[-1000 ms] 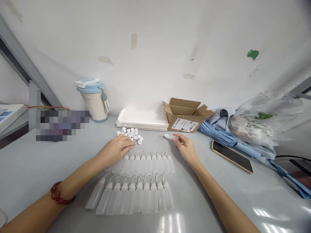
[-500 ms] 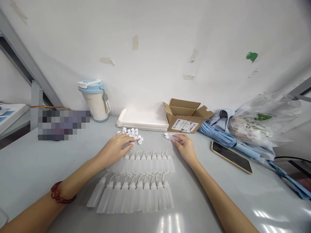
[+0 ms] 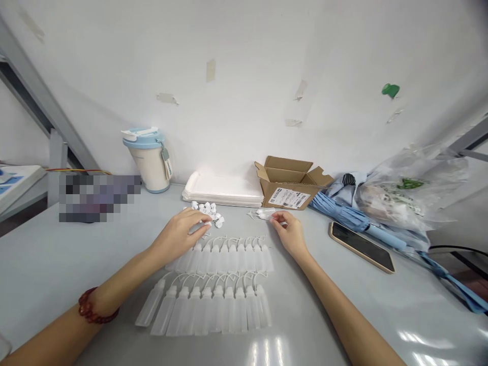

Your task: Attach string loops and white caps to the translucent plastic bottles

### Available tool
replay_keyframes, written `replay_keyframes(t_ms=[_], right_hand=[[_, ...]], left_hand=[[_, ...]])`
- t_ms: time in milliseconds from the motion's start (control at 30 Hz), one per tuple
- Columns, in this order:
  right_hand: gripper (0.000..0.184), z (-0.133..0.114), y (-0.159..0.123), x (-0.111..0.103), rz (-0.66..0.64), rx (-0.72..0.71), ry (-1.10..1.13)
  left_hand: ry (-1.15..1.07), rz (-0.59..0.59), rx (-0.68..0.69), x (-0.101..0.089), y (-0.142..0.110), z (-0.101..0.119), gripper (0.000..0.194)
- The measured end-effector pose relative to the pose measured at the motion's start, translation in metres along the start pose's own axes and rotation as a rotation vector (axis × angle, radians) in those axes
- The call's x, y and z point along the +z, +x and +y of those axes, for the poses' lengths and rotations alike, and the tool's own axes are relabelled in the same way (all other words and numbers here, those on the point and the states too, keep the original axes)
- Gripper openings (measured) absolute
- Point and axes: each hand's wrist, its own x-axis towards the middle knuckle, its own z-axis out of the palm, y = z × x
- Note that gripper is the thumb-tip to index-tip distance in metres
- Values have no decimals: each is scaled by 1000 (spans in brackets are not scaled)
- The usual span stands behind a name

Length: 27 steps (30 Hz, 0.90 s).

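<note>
Two rows of slim translucent plastic bottles [image 3: 218, 311] lie before a flat white rectangular stack [image 3: 224, 190]; right of it stands an open brown cardboard box [image 3: 273, 195].

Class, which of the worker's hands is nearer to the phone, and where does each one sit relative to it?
Right. The right hand is a little to the left of the phone; the left hand is much farther left, beside the white caps.

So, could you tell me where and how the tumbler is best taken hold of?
I'd grip the tumbler around its cream body, below the blue lid, coming from the front: it stands upright and narrows toward its base, the wall is behind it, and a tag hangs at its right.
</note>
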Motion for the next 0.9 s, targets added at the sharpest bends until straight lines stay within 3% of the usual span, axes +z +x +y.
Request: replay_keyframes(t_ms=[433, 700, 800, 900], right_hand=[[26, -10, -3, -2, -159, -74, -100], [21, -23, -5, -9, -207, -42, -116], [14, -38, -8, -21, -318, -34, -110], [20, -56, -15, -32, -554, -33, -144]], left_hand=[[-1, -6, 1, 1, -1, 5, 23], [-7, 3, -20, 0, -3, 9, 23], [-12, 20, -64, -2, -3, 14, 22], [-18, 33, -70, -4, -3, 19, 22]])
